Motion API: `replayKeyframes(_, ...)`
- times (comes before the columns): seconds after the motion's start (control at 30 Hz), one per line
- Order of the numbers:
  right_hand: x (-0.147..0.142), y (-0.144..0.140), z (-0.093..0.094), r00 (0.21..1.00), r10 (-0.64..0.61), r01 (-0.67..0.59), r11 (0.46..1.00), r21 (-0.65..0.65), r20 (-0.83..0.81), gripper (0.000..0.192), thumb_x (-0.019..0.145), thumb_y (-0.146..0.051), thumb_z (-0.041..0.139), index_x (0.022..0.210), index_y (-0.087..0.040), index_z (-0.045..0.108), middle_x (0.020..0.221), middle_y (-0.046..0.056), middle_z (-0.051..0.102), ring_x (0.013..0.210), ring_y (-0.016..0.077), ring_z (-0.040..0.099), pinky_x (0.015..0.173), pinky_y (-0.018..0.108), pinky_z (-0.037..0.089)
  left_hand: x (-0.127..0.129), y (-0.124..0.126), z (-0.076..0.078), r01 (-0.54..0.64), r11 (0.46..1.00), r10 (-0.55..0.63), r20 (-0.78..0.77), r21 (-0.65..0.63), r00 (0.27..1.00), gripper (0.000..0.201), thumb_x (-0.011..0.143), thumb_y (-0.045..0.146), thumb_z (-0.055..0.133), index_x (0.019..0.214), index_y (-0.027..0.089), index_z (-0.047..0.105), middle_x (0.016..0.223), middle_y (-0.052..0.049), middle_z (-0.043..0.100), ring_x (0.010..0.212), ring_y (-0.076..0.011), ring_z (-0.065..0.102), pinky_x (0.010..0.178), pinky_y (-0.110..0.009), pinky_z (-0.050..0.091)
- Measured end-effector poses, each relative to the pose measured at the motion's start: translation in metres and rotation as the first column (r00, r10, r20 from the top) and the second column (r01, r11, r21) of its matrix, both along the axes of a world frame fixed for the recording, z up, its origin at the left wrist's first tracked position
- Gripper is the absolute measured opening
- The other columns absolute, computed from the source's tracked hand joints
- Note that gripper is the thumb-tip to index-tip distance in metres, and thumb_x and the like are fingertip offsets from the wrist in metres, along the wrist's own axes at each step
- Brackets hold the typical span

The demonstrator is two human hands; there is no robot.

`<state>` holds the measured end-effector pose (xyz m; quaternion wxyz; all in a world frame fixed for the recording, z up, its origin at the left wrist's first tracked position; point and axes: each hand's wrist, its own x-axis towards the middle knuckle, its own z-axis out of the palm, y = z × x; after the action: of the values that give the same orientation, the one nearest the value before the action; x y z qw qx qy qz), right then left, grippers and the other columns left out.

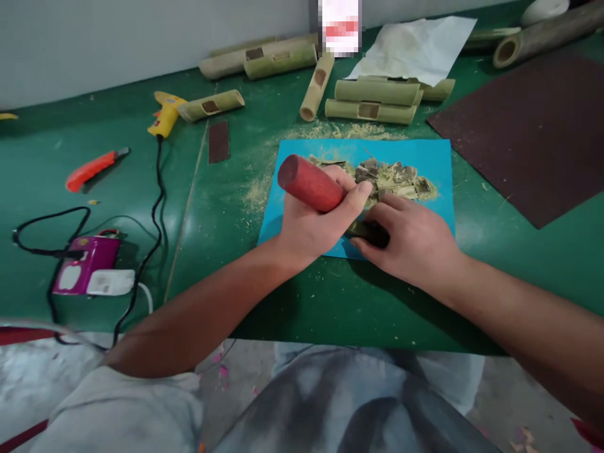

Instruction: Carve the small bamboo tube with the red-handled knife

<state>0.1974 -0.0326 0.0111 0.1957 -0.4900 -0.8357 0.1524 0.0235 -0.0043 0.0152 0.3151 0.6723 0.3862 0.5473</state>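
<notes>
My left hand (314, 217) is wrapped round the thick red wooden handle (309, 182) of a tool. The tool's working end is hidden behind my fingers. Close beside it, my right hand (408, 236) grips a dark, narrow piece of bamboo (370, 233), mostly covered by the fingers. Both hands are over a bright blue sheet (425, 157) on the green table. On that sheet, just beyond the hands, lies a heap of bamboo chips and shavings (396, 179).
Cut bamboo tubes (377, 94) with square openings lie at the back, partly under white paper (415, 47). A brown sheet (523, 132) lies right. To the left are a yellow glue gun (166, 116), a red-handled cutter (94, 170), a purple power strip (89, 261) and cables.
</notes>
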Motion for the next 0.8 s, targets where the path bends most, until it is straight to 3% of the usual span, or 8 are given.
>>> replayKeyframes(0.1,0.0033,-0.0031,0.0017,1.0,0.002,-0.003,1.0,0.029,0.012,0.01,0.083,-0.028,0.065,0.077,-0.02,0.062,0.082,0.007,0.064,0.073,0.0198,0.056,0.062,0.033,0.032,0.0016,-0.0018,-0.0024,0.011,1.0,-0.01,-0.038,0.006,0.999,0.035,0.096,0.034,0.071,0.066,0.019,0.058,0.067,0.002,0.062,0.063,-0.0104,0.059,0.066,-0.028,0.053)
replayKeyframes(0.27,0.0062,-0.0021,0.0013,0.998,0.042,-0.041,0.999,0.018,-0.055,0.007,0.081,-0.024,0.066,0.078,-0.021,0.06,0.082,0.006,0.063,0.076,0.0206,0.057,0.065,0.033,0.037,0.001,-0.0039,-0.0021,0.012,0.999,-0.007,-0.12,0.042,0.993,0.033,0.096,0.035,0.07,0.069,0.021,0.06,0.068,0.002,0.064,0.065,-0.012,0.062,0.068,-0.03,0.054)
replayKeyframes(0.53,0.0041,-0.0028,-0.0008,0.993,0.05,-0.049,0.999,0.008,-0.109,0.013,0.082,-0.022,0.068,0.076,-0.022,0.056,0.081,0.005,0.061,0.076,0.0198,0.055,0.067,0.032,0.038,0.0024,-0.0067,-0.0021,-0.006,0.999,0.011,-0.09,0.046,0.996,0.034,0.097,0.041,0.069,0.069,0.022,0.062,0.066,0.002,0.063,0.061,-0.0114,0.059,0.062,-0.029,0.052)
replayKeyframes(0.8,0.0018,-0.0027,-0.004,0.993,0.064,-0.061,0.998,0.03,-0.103,0.002,0.084,-0.022,0.064,0.083,-0.02,0.064,0.086,0.009,0.065,0.08,0.022,0.058,0.069,0.034,0.042,0.0022,-0.0067,-0.0043,0.032,0.999,-0.031,-0.08,0.021,0.996,0.035,0.098,0.037,0.069,0.069,0.021,0.057,0.066,0.002,0.058,0.061,-0.0111,0.057,0.062,-0.03,0.05)
